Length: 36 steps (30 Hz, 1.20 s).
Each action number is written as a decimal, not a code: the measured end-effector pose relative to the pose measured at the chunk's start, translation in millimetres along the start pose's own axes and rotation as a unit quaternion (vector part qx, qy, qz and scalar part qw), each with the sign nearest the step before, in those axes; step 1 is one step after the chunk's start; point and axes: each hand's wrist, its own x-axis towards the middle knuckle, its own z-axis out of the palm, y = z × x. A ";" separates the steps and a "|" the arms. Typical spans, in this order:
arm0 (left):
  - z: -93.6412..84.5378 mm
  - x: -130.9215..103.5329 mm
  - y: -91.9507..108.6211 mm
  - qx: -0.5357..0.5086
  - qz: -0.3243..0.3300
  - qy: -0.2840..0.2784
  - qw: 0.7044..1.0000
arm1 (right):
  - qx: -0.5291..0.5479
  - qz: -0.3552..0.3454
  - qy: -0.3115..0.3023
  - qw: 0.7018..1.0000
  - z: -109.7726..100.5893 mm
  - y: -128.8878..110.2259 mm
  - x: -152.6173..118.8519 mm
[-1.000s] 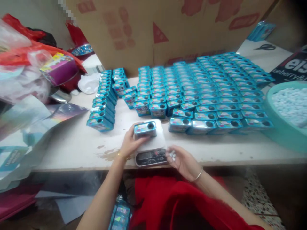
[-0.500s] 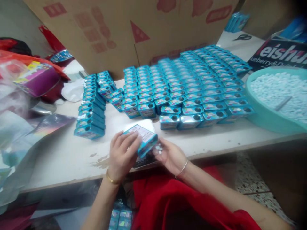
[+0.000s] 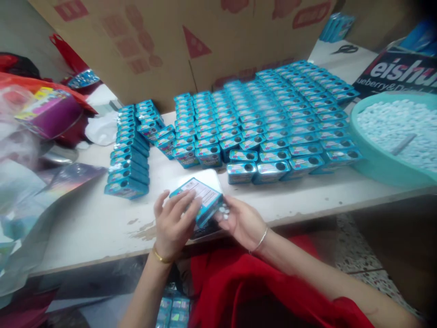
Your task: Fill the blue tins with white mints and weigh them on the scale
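My left hand point(image 3: 175, 221) is closed around a small blue tin point(image 3: 202, 193), its fingers spread across the tin's pale label side. The tin is tilted, with one end toward my right hand point(image 3: 244, 223). That hand is cupped beside the tin's end and holds a few small white tablets point(image 3: 223, 211). Whether its fingertips touch the tin is hidden. Beneath the tin lies a flat white device point(image 3: 213, 176) with a dark front part, perhaps a scale, mostly covered.
Rows of blue tins point(image 3: 239, 132) with dark round openings stand behind my hands, and a shorter row point(image 3: 128, 182) stands left. A turquoise basin point(image 3: 372, 168) full of white tablets is at right. Behind is a big cardboard box point(image 3: 164, 41). Plastic bags point(image 3: 20, 191) lie at left.
My left hand and the tin have shifted very slightly left. The right hand stays cupped by the tin's end with the tablets. Otherwise the view has barely moved.
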 end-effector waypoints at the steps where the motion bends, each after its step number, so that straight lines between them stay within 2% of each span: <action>1: 0.0 0.0 -0.2 0.001 0.002 -0.006 1.000 | -0.003 0.002 0.000 1.000 0.7 0.3 0.0; 3: -0.9 -0.4 0.0 0.004 0.005 -0.012 1.000 | -0.006 0.005 0.003 1.000 1.3 1.5 0.4; 8: -4.5 -2.2 0.3 0.015 0.009 0.017 1.000 | -0.003 0.003 -0.003 1.000 1.9 4.6 2.3; 11: 1.8 -7.4 -4.5 0.011 0.009 -0.006 1.000 | -0.007 0.013 -0.003 1.000 3.5 5.4 4.3; 15: 14.7 -17.1 -9.4 -0.023 -0.036 -0.008 0.999 | -0.016 0.017 -0.020 1.000 3.8 4.3 5.9; 17: 20.9 -20.6 -9.9 -0.067 -0.078 -0.004 0.995 | -0.020 0.017 -0.017 1.000 1.7 2.1 5.6; 19: 28.1 -22.6 -10.7 -0.128 -0.154 0.003 0.980 | -0.024 0.019 -0.012 0.999 -1.8 -1.6 4.7; 22: 42.9 -23.0 -15.6 -0.218 -0.290 0.015 0.932 | -0.037 0.008 -0.016 0.999 -8.9 -8.7 2.7; 25: 58.6 -21.5 -25.2 -0.268 -0.355 0.018 0.895 | -0.040 0.011 -0.014 0.999 -16.2 -15.4 0.4; 28: 62.6 -18.7 -33.0 -0.292 -0.357 0.015 0.887 | -0.019 0.051 -0.010 0.998 -23.0 -19.3 -3.2; 31: 46.6 -14.5 -26.9 -0.228 -0.324 0.038 0.918 | 0.013 0.069 0.005 0.998 -30.2 -19.4 -8.5; 33: 29.7 -10.6 -10.0 -0.148 -0.295 0.085 0.940 | 0.032 0.070 0.021 0.997 -35.4 -17.4 -12.3; 34: 22.1 -8.6 2.4 -0.133 -0.271 0.091 0.949 | 0.040 0.073 0.029 0.996 -38.1 -16.1 -14.2; 35: 16.3 -6.5 16.7 -0.142 -0.241 0.073 0.957 | 0.048 0.076 0.034 0.995 -40.8 -14.5 -16.0; 36: 13.1 -4.6 32.3 -0.173 -0.209 0.030 0.962 | 0.054 0.079 0.037 0.995 -43.5 -12.7 -17.7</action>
